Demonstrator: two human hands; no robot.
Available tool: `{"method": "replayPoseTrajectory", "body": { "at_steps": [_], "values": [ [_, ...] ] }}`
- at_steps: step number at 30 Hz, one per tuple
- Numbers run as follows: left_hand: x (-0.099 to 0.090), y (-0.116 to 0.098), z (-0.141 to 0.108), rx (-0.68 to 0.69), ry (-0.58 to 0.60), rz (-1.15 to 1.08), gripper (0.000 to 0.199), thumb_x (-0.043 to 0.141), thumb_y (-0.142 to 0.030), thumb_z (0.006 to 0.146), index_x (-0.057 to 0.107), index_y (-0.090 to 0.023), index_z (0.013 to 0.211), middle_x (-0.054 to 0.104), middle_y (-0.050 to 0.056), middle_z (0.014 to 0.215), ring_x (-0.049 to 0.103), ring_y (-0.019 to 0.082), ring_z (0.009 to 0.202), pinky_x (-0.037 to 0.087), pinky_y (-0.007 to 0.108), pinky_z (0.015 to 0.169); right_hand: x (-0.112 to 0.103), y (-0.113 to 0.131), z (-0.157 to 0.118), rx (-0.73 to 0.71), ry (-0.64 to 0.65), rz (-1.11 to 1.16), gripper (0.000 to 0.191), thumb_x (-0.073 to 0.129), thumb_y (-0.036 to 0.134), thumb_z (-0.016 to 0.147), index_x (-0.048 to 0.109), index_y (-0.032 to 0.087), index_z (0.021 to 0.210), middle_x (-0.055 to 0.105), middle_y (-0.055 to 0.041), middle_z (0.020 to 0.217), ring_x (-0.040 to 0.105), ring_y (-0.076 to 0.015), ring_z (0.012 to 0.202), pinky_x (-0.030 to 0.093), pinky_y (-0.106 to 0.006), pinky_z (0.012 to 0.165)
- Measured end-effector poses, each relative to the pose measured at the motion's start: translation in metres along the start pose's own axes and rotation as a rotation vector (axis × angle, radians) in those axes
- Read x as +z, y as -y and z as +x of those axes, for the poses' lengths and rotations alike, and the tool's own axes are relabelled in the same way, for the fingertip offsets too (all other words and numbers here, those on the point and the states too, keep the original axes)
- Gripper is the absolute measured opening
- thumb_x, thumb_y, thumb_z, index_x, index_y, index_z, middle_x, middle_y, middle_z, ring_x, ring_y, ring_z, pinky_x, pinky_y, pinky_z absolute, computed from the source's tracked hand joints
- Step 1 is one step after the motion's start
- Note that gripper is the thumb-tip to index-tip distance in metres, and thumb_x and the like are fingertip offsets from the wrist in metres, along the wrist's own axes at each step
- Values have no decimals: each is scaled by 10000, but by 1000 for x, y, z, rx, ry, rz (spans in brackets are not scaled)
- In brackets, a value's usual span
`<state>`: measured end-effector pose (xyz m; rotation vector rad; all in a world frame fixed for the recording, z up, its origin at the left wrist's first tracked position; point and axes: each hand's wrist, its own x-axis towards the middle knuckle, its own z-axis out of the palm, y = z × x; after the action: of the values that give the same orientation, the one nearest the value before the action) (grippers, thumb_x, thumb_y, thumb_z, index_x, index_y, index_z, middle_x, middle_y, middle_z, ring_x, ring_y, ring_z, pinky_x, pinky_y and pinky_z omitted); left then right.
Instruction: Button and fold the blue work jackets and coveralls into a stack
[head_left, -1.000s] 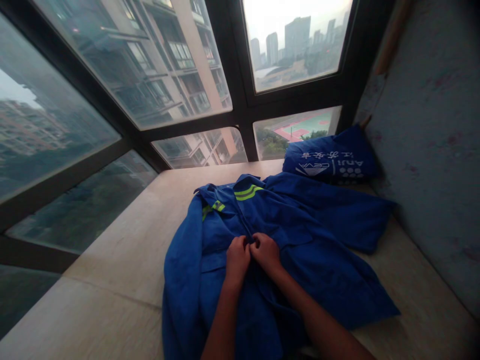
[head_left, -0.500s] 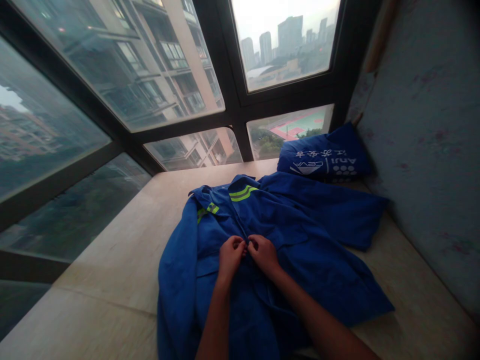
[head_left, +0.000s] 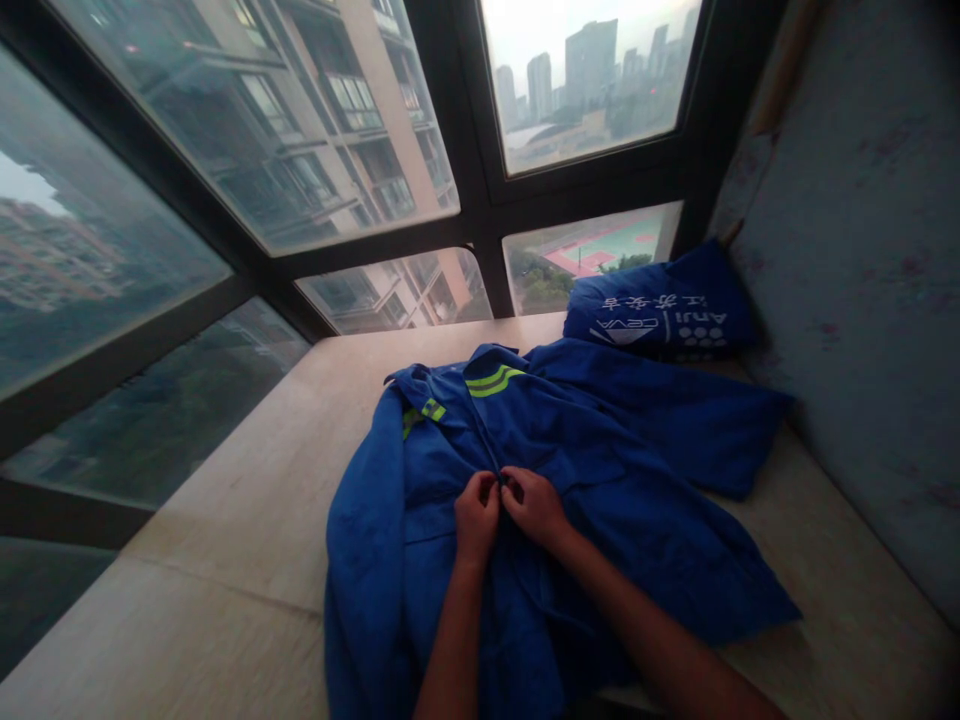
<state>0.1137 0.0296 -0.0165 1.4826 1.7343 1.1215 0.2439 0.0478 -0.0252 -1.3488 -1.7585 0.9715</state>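
Note:
A blue jacket with yellow-green reflective stripes lies spread out, its collar toward the window and one sleeve stretched to the right. My left hand and my right hand meet at the front opening, about mid-chest. Both have bent, pinched fingers on the jacket's front edges, with the fingertips close together. The small part between the fingertips is too hidden to make out.
The jacket rests on a pale stone-like ledge. A folded blue bundle with white lettering sits at the back right, against the patterned wall. Dark-framed windows border the back and left.
The whole view has shifted slightly, so the jacket and bundle appear a little further right. My hands stay at the front opening, with the fingers still pinched.

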Motion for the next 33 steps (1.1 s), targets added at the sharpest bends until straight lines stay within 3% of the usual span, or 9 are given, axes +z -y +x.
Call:
{"method": "replayPoseTrajectory", "body": {
  "at_steps": [8, 23, 30, 33],
  "values": [
    [-2, 0, 8, -58, 13, -71, 345, 564, -525, 824, 613, -186, 782, 624, -1, 689, 604, 163, 656, 477, 251, 609, -8, 3, 1, 26, 111, -15, 339, 454, 218, 923, 663, 215, 1190, 757, -53, 974, 695, -187, 875, 452, -242, 759],
    [2, 5, 11, -131, -98, -135, 206, 610, -359, 720, 591, -184, 826, 675, 21, 749, 680, 189, 731, 525, 288, 697, -1, 9, -4, 60, 11, -68, 284, 453, 206, 919, 671, 214, 1100, 752, -40, 974, 686, -169, 835, 403, -236, 733],
    [3, 6, 8, -115, -91, -177, 194, 630, -328, 716, 589, -180, 835, 680, 30, 745, 684, 194, 728, 530, 285, 689, 1, 12, 1, 142, 6, -74, 199, 537, 333, 924, 682, 220, 1001, 729, -16, 790, 670, -170, 742, 361, -239, 636],
    [3, 8, 7, -111, -86, -175, 187, 642, -315, 718, 595, -179, 837, 674, 25, 740, 675, 186, 713, 522, 272, 669, 1, 12, 5, 179, 18, -65, 176, 561, 327, 914, 691, 224, 969, 732, -23, 814, 667, -171, 763, 356, -237, 642]
  ]
}}
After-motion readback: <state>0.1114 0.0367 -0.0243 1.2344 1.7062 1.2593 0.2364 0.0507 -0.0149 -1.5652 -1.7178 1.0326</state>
